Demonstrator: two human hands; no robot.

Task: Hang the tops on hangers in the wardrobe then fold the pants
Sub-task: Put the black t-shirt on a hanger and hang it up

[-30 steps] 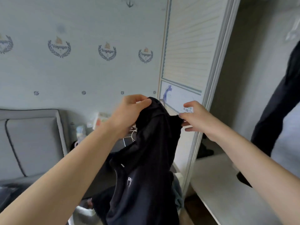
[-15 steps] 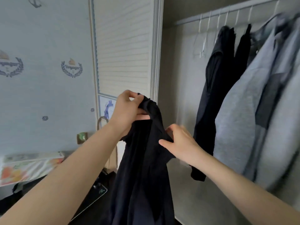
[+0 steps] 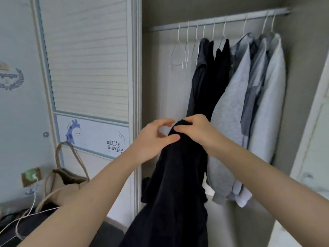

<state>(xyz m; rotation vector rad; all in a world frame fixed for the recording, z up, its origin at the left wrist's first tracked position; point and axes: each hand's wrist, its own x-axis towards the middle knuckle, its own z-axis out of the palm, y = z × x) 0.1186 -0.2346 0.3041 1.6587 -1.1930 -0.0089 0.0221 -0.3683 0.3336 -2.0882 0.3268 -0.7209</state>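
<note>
Since half a second ago the view has swung further right, so the open wardrobe now fills the frame, and the two hands have traded roles on the black top [image 3: 179, 175]. The right hand [image 3: 196, 130] now takes the bunched upper end of the top, fingers curled over it from the right; its grip is closed on the fabric. The left hand [image 3: 153, 139], which held that upper end before, has eased off: the thumb presses against the cloth, while the fingers arch above it with a gap showing beneath them. Whether that grip still pinches fabric cannot be told.

The top hangs straight down from the hands in a long dark fold, in front of the wardrobe opening and not yet on a hanger. Judged from this, the hanging step is under way: the garment has arrived at the wardrobe, and a hanger is needed next.

The rail [image 3: 219, 19] runs across the top of the wardrobe. Several empty wire hangers [image 3: 179, 50] hang at its left end. To their right hang dark garments [image 3: 210, 77], then grey tops [image 3: 249, 90]. The slatted wardrobe door [image 3: 85, 59] stands to the left. Below it, against the wall, a bag with long handles [image 3: 69, 177] rests among cables [image 3: 26, 216]. No pants are identifiable.
</note>
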